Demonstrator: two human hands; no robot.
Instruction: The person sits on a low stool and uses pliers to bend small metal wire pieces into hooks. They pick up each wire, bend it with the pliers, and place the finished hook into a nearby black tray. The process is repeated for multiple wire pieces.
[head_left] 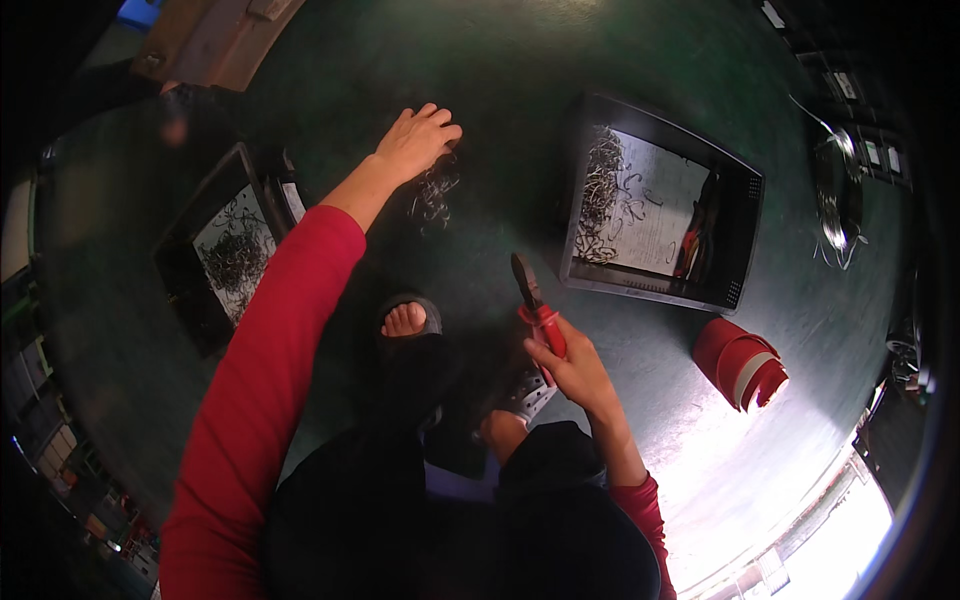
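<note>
My left hand reaches out over a loose cluster of small bent wire pieces. Its fingers are bent and a little apart; the fingertips are partly hidden, and I see nothing held between them. Closer to me, my right hand is closed round the red handles of a pair of pliers, whose dark jaws point away from me. To the right, a black tray holds a heap of bent wire pieces along its left side. Red-and-dark-handled tools lie at its right side.
At the left, another dark bin holds more wire pieces. A red roll lies on the green floor near the black tray. A coil of shiny wire is at the far right. A rusty brown block stands at the upper left.
</note>
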